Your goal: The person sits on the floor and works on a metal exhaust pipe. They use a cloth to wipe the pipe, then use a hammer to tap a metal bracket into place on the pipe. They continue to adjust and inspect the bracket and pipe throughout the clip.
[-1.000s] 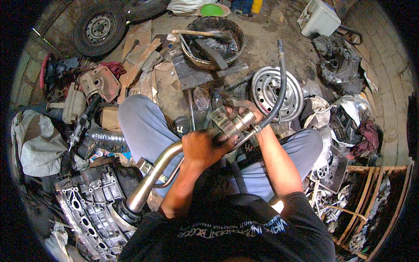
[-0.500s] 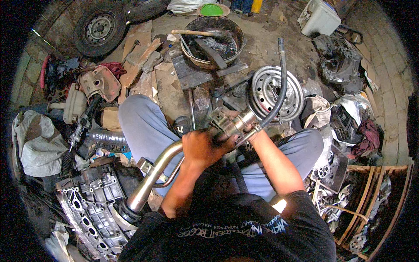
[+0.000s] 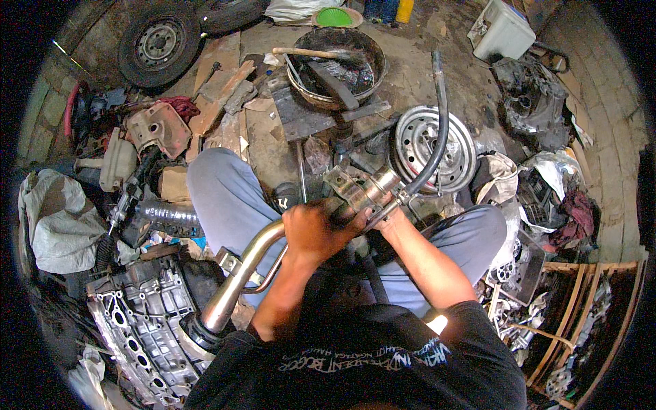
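A bent shiny metal pipe [image 3: 239,273] with welded brackets lies across my lap, its lower left end beside the engine block [image 3: 147,328]. My left hand [image 3: 311,236] is wrapped round its middle, just past the bend. Close to its upper right end, my right hand [image 3: 393,220] is closed from below where a thin side tube runs along the pipe. Most of that hand's fingers are hidden behind the metal. From this tube a black rubber hose [image 3: 439,130] curves up and away, passing over a silver wheel rim [image 3: 451,160].
Beyond my knees, a blackened basin [image 3: 372,51] with a wooden-handled tool stands on boards. A tyre [image 3: 158,48] leans at the far left, and a white container [image 3: 502,31] stands far right. Metal parts fill a wooden crate [image 3: 581,328] on my right. A pale sack [image 3: 58,225] lies left.
The hose's free end has tipped slightly up and to the left. My right hand has shifted a little down and left, while my left hand keeps its hold on the pipe.
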Tool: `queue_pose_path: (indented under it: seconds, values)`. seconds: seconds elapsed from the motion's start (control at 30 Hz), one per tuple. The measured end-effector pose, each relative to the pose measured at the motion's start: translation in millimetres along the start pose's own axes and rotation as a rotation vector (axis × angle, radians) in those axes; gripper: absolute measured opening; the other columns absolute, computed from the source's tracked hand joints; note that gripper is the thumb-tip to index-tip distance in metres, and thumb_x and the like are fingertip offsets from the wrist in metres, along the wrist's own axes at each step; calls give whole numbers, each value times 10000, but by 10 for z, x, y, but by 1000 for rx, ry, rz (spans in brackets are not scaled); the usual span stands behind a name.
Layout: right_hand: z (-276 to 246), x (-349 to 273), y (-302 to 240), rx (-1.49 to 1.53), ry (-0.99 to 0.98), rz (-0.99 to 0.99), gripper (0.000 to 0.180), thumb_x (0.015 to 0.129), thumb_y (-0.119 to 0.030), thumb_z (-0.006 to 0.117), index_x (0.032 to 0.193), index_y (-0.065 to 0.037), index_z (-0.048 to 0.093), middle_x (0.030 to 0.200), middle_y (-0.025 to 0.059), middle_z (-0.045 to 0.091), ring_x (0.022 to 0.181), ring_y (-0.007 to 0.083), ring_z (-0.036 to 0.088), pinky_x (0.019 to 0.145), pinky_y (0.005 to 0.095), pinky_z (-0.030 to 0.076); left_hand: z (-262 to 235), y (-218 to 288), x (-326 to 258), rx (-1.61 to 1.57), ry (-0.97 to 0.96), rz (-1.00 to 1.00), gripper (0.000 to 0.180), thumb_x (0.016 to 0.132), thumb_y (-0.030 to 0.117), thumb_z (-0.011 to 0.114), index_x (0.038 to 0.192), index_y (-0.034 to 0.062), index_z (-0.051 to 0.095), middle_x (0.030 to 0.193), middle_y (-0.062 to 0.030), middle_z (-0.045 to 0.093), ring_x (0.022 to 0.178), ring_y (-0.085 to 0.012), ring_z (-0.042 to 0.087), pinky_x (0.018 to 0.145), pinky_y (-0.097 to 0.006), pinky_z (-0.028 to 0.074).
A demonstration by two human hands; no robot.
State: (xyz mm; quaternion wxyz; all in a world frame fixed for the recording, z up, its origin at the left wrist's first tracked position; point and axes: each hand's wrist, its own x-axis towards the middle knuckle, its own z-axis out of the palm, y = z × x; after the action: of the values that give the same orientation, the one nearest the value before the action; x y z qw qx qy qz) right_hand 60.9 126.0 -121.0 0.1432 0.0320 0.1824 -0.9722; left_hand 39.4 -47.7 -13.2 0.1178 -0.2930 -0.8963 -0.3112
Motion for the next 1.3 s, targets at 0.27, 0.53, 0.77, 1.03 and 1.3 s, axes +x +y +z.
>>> queue_pose_path:
  seconds: [0.27,0.53,0.77,1.03,1.3]
  values:
    - [167,135,-123,-196,102,-182,546,926,-395,610,1375,-120,468,1233,112,602,1033,269,639,798,421,577,15,-10,1,37,-37,-18,584,705,634,722,578,67,662,493,-120,588,439,-336,597,452,-419,479]
    - [-136,95,-259,-212,110,-165,434,938,-236,598,1344,-110,510,1224,117,612,1028,274,648,810,454,589,12,4,9,11,-57,-53,591,702,602,746,538,46,633,478,-130,570,434,-336,590,456,-424,473]
    - [230,30,-356,-281,126,-238,434,935,-279,585,1326,-102,521,1236,108,589,998,265,648,809,432,598,13,2,11,-22,-91,-68,590,707,595,754,535,45,630,482,-133,574,448,-338,598,465,-421,478]
    - [82,-38,-524,-50,319,-146,435,923,-369,602,1267,-105,572,990,82,666,856,245,676,701,414,583,40,22,20,-43,-84,-83,578,714,604,742,559,56,643,498,-139,581,458,-350,596,463,-431,473]
    - [248,-288,-280,32,140,13,434,912,-349,597,1243,-70,580,1058,126,672,768,201,662,606,315,566,66,-25,17,-13,-83,-97,565,710,606,744,580,63,654,515,-144,594,474,-351,606,474,-440,480]
